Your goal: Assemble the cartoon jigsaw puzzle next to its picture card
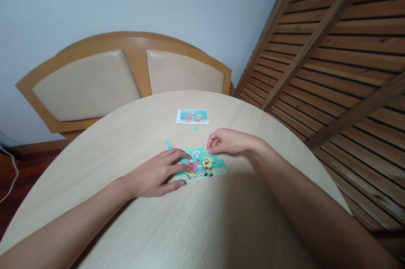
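I inspected the work area through the head camera. The jigsaw puzzle [200, 172] lay flat on the pale round table [190, 226], in the middle of the scene, between the two hands.

Left hand [160, 172]: palm down, reaching in from the left. Its fingers were spread apart. The longer fingers lay over the left part of the puzzle, the index fingertip on the pink figure, while the thumb pointed along the near left edge.

Right hand [229, 140]: at the far edge of the puzzle, right of its middle. I noted the thumb and index fingertips drawn close together just above the grey-green and yellow figures' side of that edge, the other fingers curled in. I could not tell whether a piece was pinched between them.

Loose pieces [167, 143], turquoise, lay on the table just beyond the left hand's fingers, near the puzzle's far left corner. A single piece [194, 128] lay farther off, well apart from both hands. Beyond it I recorded a printed picture card [192, 117] with a white border.

At the far side stood a wooden headboard [136, 66] with cream panels; to the right, a slatted wooden panel [319, 49].
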The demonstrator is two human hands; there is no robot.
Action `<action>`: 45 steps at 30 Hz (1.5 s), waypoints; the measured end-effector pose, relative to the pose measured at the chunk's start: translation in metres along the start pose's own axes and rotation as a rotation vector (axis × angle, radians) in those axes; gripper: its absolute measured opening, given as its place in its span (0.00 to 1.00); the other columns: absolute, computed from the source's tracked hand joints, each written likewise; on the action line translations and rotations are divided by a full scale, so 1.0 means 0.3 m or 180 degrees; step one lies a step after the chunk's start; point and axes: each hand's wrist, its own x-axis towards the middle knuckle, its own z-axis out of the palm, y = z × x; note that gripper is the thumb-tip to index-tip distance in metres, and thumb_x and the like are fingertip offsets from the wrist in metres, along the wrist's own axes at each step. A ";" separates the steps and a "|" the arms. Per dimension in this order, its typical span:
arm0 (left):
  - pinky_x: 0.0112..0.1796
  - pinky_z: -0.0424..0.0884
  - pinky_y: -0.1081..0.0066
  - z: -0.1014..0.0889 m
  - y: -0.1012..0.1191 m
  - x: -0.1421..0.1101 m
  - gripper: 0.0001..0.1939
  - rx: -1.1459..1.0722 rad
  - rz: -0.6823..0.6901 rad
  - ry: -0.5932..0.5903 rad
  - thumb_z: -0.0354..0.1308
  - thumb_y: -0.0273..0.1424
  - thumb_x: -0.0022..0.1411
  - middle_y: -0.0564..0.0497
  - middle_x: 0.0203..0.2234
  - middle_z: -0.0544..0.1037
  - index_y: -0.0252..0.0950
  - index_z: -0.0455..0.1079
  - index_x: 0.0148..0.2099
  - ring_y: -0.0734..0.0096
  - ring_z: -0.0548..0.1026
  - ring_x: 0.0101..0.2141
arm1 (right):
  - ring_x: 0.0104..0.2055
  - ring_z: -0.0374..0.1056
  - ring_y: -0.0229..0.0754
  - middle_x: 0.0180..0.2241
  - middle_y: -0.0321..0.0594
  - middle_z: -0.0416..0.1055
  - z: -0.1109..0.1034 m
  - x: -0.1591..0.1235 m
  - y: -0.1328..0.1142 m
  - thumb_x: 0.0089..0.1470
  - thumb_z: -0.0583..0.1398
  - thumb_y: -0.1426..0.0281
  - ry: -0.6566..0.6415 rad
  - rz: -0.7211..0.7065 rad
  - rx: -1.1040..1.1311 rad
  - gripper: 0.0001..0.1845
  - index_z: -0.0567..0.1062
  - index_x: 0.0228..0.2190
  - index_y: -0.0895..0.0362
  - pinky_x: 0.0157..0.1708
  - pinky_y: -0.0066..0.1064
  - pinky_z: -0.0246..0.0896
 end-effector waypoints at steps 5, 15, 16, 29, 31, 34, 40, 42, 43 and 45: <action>0.56 0.68 0.50 -0.002 0.003 0.000 0.19 -0.0001 0.0008 0.0014 0.55 0.37 0.72 0.39 0.56 0.69 0.40 0.68 0.62 0.51 0.67 0.57 | 0.30 0.71 0.38 0.31 0.39 0.78 0.003 0.000 -0.005 0.52 0.66 0.72 0.0008 -0.0004 -0.0070 0.09 0.80 0.37 0.61 0.28 0.26 0.61; 0.56 0.68 0.50 0.001 0.000 0.001 0.19 -0.0013 0.0008 0.0024 0.55 0.37 0.71 0.39 0.57 0.69 0.40 0.68 0.62 0.51 0.67 0.57 | 0.30 0.71 0.38 0.30 0.40 0.79 0.008 0.003 -0.005 0.53 0.66 0.72 0.0204 -0.0105 -0.0466 0.10 0.82 0.38 0.61 0.29 0.26 0.61; 0.56 0.68 0.50 0.002 0.000 0.001 0.19 -0.0014 0.0002 0.0028 0.55 0.37 0.71 0.39 0.57 0.69 0.40 0.68 0.62 0.51 0.67 0.57 | 0.30 0.71 0.38 0.30 0.40 0.79 0.008 0.004 -0.005 0.52 0.66 0.72 0.0226 -0.0113 -0.0507 0.10 0.82 0.38 0.61 0.29 0.26 0.61; 0.57 0.68 0.51 -0.004 0.004 0.000 0.19 -0.0036 -0.0023 0.0021 0.55 0.37 0.72 0.39 0.57 0.69 0.40 0.69 0.61 0.51 0.67 0.58 | 0.30 0.72 0.38 0.30 0.39 0.80 0.014 0.006 -0.010 0.49 0.68 0.71 0.0371 -0.0059 -0.0560 0.09 0.82 0.35 0.60 0.30 0.26 0.61; 0.57 0.68 0.51 -0.003 0.004 0.000 0.19 -0.0038 -0.0018 0.0033 0.56 0.37 0.71 0.39 0.57 0.69 0.40 0.69 0.61 0.51 0.67 0.58 | 0.30 0.71 0.38 0.29 0.39 0.79 0.016 0.008 -0.008 0.49 0.68 0.71 0.0362 -0.0089 -0.0567 0.09 0.82 0.35 0.60 0.29 0.26 0.61; 0.56 0.68 0.51 0.000 0.001 -0.002 0.19 -0.0041 0.0008 0.0061 0.56 0.37 0.71 0.39 0.57 0.69 0.40 0.69 0.61 0.50 0.67 0.58 | 0.30 0.71 0.38 0.29 0.39 0.79 0.016 0.009 -0.004 0.49 0.67 0.71 0.0312 -0.0145 -0.0512 0.09 0.82 0.35 0.60 0.29 0.26 0.60; 0.56 0.69 0.50 0.000 -0.002 -0.004 0.19 -0.0059 0.0029 0.0089 0.56 0.37 0.71 0.39 0.57 0.70 0.41 0.68 0.62 0.50 0.68 0.57 | 0.31 0.70 0.39 0.30 0.40 0.79 -0.030 -0.004 0.021 0.52 0.64 0.71 0.0579 -0.0186 -0.0685 0.07 0.82 0.34 0.59 0.29 0.28 0.58; 0.56 0.69 0.50 -0.001 -0.001 -0.003 0.19 -0.0061 0.0028 0.0080 0.56 0.36 0.71 0.39 0.57 0.70 0.41 0.69 0.61 0.50 0.68 0.57 | 0.31 0.70 0.40 0.31 0.41 0.80 -0.058 -0.016 0.036 0.52 0.63 0.73 0.0792 -0.0023 -0.0917 0.07 0.82 0.34 0.59 0.30 0.29 0.58; 0.56 0.69 0.50 -0.002 0.000 -0.003 0.18 -0.0065 0.0023 0.0081 0.56 0.36 0.71 0.39 0.57 0.70 0.41 0.69 0.61 0.50 0.68 0.57 | 0.31 0.70 0.41 0.32 0.42 0.80 -0.071 -0.023 0.043 0.52 0.63 0.74 0.0887 0.0077 -0.1054 0.08 0.82 0.34 0.59 0.30 0.29 0.58; 0.56 0.69 0.51 -0.003 0.002 -0.002 0.18 -0.0071 0.0013 0.0085 0.56 0.36 0.71 0.40 0.56 0.70 0.41 0.69 0.61 0.50 0.69 0.56 | 0.33 0.71 0.42 0.34 0.43 0.80 -0.089 -0.032 0.054 0.52 0.63 0.75 0.1018 0.0220 -0.1308 0.09 0.82 0.36 0.59 0.32 0.30 0.59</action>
